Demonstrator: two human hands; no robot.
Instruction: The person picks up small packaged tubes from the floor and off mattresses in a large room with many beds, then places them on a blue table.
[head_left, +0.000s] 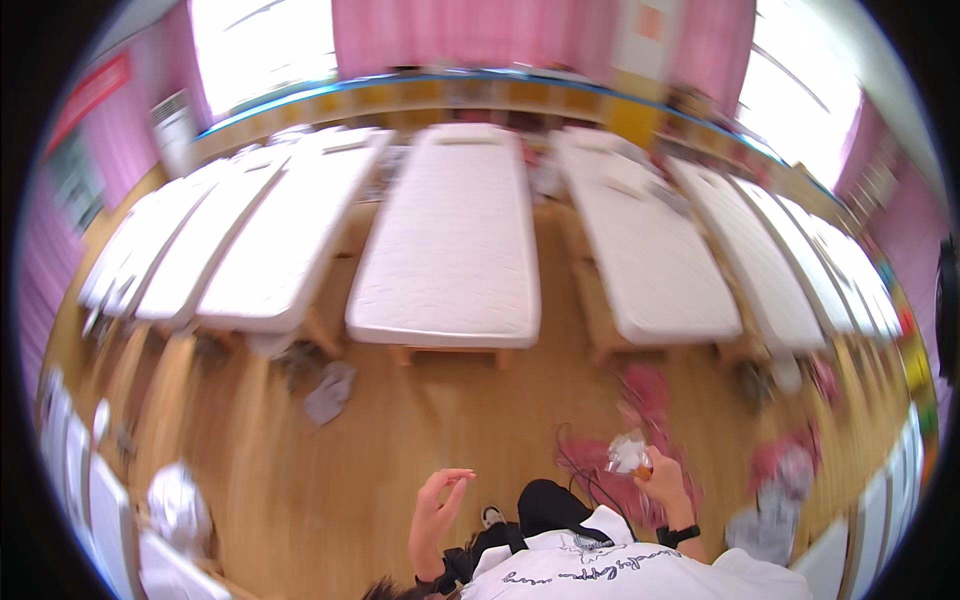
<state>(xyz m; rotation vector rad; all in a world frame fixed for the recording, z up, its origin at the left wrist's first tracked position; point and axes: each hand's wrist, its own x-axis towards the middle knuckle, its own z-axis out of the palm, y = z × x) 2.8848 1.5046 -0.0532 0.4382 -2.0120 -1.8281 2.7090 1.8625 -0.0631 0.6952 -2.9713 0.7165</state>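
Observation:
My right hand (664, 480) is closed around a small clear plastic wrapper or bag (628, 454) with something white inside and an orange-brown part at its lower end. What exactly the wrapper holds is too blurred to tell. My left hand (441, 499) is raised over the wooden floor with its fingers apart and nothing in them. Pink cloth (592, 457) lies on the floor below the wrapper, with a dark cable (566, 450) running beside it.
Rows of low wooden beds with white mattresses (450, 247) stand ahead, left and right. A grey cloth (330, 394) lies on the floor. A white bundle (178, 502) sits at the lower left; grey and pink fabric (772, 510) lies at the lower right.

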